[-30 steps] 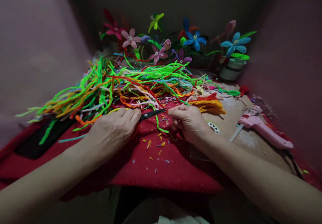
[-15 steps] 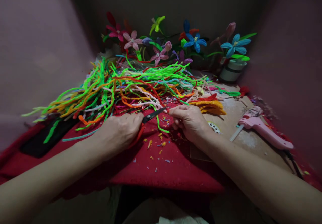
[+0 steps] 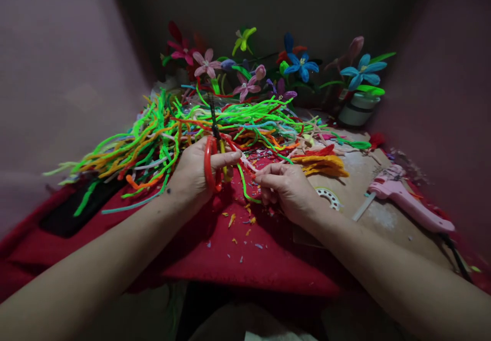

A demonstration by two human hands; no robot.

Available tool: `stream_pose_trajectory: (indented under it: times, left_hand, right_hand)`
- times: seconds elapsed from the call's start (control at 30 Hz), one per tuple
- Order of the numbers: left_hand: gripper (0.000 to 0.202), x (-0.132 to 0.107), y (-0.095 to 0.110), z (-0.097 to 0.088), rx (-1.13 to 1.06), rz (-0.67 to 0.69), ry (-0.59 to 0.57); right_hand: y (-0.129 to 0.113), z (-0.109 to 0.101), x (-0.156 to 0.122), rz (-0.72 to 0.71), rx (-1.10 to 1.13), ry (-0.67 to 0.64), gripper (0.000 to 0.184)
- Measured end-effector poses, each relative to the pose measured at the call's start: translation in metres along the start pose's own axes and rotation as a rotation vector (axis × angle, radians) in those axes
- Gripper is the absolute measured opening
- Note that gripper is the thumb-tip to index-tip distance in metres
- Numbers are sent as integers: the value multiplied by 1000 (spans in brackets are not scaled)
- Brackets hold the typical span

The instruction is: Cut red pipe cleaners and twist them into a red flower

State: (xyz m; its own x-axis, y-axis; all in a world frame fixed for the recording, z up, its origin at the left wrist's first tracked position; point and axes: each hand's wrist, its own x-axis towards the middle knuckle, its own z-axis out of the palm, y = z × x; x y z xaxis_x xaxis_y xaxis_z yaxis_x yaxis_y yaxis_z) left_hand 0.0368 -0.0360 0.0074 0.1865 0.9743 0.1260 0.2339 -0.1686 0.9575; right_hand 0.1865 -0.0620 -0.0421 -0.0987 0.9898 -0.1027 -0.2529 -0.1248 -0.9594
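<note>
Left hand point(image 3: 192, 171) was curled round scissors point(image 3: 208, 164), thumb by the handles, blades aimed at the table's point(image 3: 245, 272) far edge, left of centre. Right hand point(image 3: 289, 187) was pinched closed mid-table on what looked like a red bit point(image 3: 253, 176); too small to identify. Stems point(image 3: 153, 136) lay piled toward the far edge, glue gun point(image 3: 414, 205) near the right edge.
</note>
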Motion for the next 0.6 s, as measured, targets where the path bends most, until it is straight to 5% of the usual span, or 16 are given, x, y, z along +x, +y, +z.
stream_pose_trajectory:
  times: [0.07,0.6]
  left_hand:
    - [20,2,-1,6,-177,-70,108]
    - [23,14,-19,5,-289,-99,29]
  right_hand:
    - [0,0,0,43,18,-36,5]
    - [0,1,-2,73,56,-160,15]
